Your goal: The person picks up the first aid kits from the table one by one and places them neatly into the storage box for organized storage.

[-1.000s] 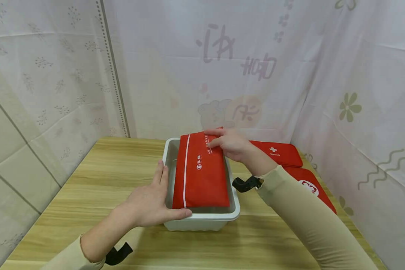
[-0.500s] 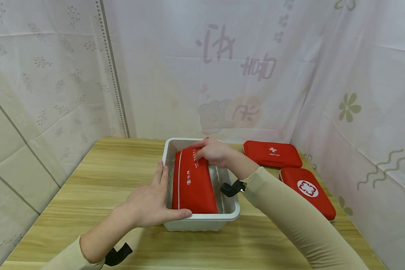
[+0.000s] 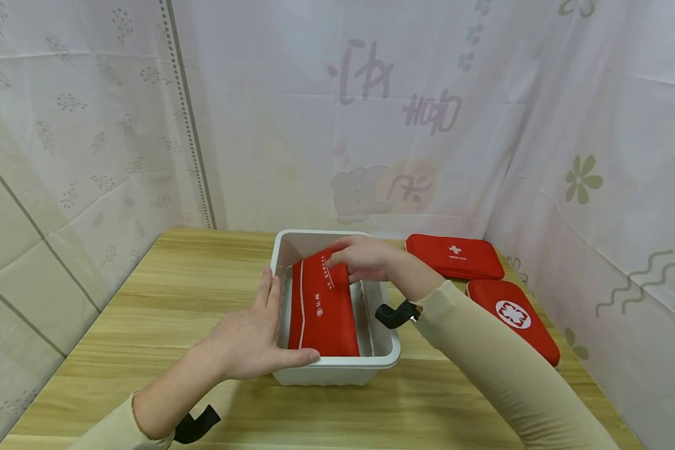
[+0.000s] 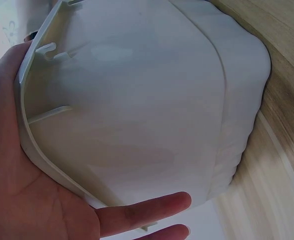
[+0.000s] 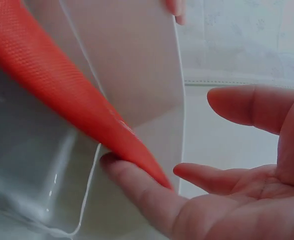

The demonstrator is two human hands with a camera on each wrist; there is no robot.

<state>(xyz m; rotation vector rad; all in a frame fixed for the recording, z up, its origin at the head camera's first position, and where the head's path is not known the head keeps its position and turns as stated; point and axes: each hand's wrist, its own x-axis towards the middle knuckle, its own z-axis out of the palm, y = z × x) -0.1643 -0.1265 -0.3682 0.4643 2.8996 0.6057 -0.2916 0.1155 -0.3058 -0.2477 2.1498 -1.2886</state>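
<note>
A red fabric pouch [image 3: 325, 319] with white stripes and lettering leans tilted inside a light grey plastic bin [image 3: 343, 360]. My right hand [image 3: 365, 257] is at the pouch's far right corner. In the right wrist view, one straight finger [image 5: 142, 195] touches the red pouch's edge [image 5: 77, 100], while the thumb [image 5: 251, 105] stands apart from it. My left hand [image 3: 247, 340] rests at the bin's near left corner, thumb along the front rim and fingers against the left side. Straight fingers [image 4: 147, 212] lie beside the bin's outer wall [image 4: 137, 100] in the left wrist view.
Two red zip cases lie on the wooden table [image 3: 202, 275] right of the bin: one marked FIRST AID [image 3: 455, 265] at the back, another with a white round emblem [image 3: 531, 334] nearer. Patterned curtains [image 3: 292, 125] hang behind and along both sides.
The pouch has gone down and left into the bin, my right hand moving with it. Over the last half second the right hand has shifted slightly right. My left hand stays put.
</note>
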